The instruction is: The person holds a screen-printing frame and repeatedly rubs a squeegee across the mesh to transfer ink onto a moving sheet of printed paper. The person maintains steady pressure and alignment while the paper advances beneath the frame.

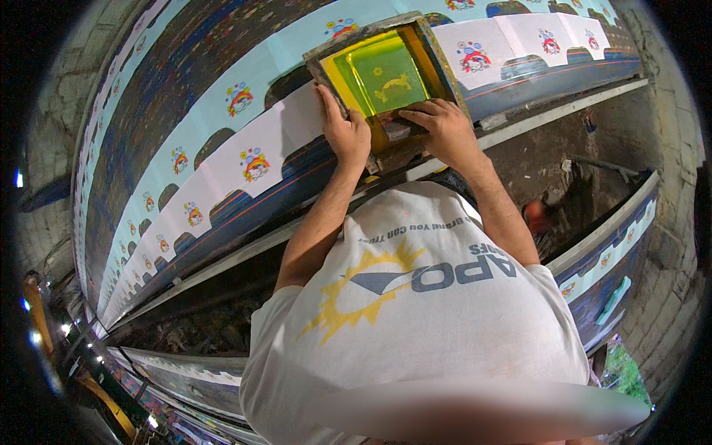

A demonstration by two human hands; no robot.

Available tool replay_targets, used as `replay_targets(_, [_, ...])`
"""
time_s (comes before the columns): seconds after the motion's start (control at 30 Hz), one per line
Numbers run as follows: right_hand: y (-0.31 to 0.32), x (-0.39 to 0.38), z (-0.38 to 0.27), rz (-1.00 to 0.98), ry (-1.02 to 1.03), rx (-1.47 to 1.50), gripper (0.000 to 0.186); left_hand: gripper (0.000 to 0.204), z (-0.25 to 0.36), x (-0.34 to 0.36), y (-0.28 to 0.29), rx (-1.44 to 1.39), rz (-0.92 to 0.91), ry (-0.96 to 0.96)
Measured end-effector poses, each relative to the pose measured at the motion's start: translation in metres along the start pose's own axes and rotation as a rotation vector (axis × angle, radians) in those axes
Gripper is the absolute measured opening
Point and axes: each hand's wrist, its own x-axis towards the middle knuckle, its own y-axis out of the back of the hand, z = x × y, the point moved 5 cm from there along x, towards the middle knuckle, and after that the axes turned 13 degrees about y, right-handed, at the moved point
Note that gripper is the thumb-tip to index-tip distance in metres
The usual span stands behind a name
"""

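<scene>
A screen-printing frame (443, 63) with dirty wooden sides and a yellow-green mesh (382, 63) lies on the near row of cut fabric pieces. A small animal-like figure shows in the mesh. My left hand (347, 135) grips the frame's left side, one finger stretched along the outer edge. At the near right corner, my right hand (446, 132) is closed over the frame, its fingertips reaching inside. A brownish block (394, 127) sits inside the near end, partly hidden by that hand. Left of the frame lies a white fabric piece (256, 159) with a colourful rainbow print.
The long printing table (311, 159) curves away left, carrying rows of white and pale blue pieces (285, 81) with repeated prints. A metal rail (564, 107) follows its near edge. Behind me stands another table (630, 245) with printed pieces. A block wall (671, 148) rises at the right.
</scene>
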Motion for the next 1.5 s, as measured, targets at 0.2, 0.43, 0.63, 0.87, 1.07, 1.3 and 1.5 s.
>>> replay_targets(0.2, [0.055, -0.036, 0.102, 0.018, -0.003, -0.046, 0.058, 0.087, 0.062, -0.004, -0.111, 0.011, -0.067, 0.026])
replay_targets(0.43, [0.086, -0.072, 0.173, -0.02, 0.011, -0.052, 0.062, 0.088, 0.1, -0.017, -0.177, -0.047, -0.081, 0.119])
replay_targets(0.63, [0.087, -0.071, 0.181, -0.038, 0.043, 0.035, 0.063, 0.09, 0.094, -0.013, -0.177, -0.068, -0.096, 0.291])
replay_targets(0.87, [0.089, -0.067, 0.185, -0.127, 0.079, 0.001, 0.058, 0.089, 0.084, -0.014, -0.177, -0.012, -0.014, 0.225])
replay_targets(1.07, [0.096, -0.067, 0.189, -0.157, 0.019, 0.122, 0.054, 0.088, 0.08, -0.014, -0.18, -0.114, -0.031, 0.299])
replay_targets(1.3, [0.088, -0.066, 0.181, -0.03, 0.063, -0.004, 0.045, 0.088, 0.091, -0.018, -0.178, -0.045, -0.042, 0.214])
replay_targets(1.5, [0.073, -0.002, 0.215, 0.035, 0.071, -0.058, 0.049, 0.088, 0.093, -0.016, -0.179, -0.034, -0.033, 0.173])
